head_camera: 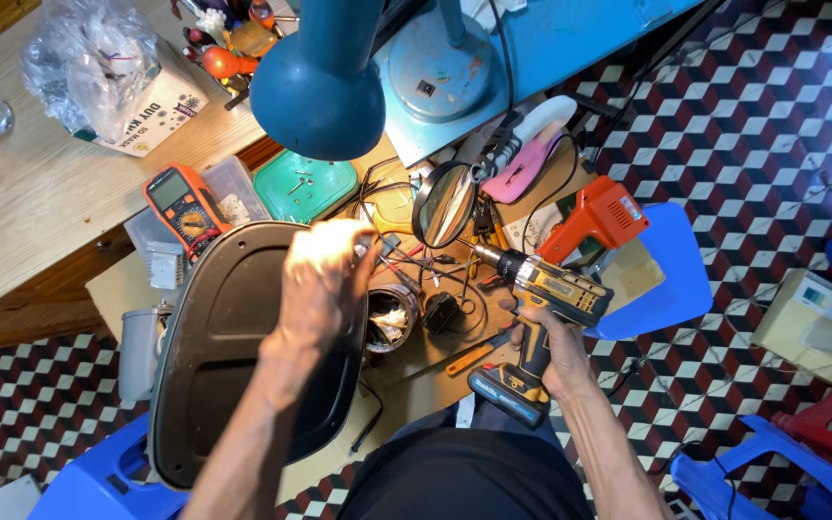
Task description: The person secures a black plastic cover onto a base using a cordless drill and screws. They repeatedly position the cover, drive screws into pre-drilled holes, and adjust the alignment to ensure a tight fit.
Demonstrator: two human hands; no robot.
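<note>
A white cardboard box (161, 116) with dark print lies tilted on the pale wooden tabletop, a crumpled clear plastic bag (89, 63) on top. Nearby, an orange multimeter (185, 207) shows a small greenish-grey rectangular screen (168, 186).

One head-worn view is given, aimed steeply down over a cluttered workbench (406, 385) at close range. The blue lamp shade (318, 82) is seen at 12 o'clock, the checkered floor (772, 125) from 1 to 5 o'clock.

Housing (233, 356) left of drill (541, 289), multimeter (183, 204) behind housing, lamp (320, 87) above.
</note>
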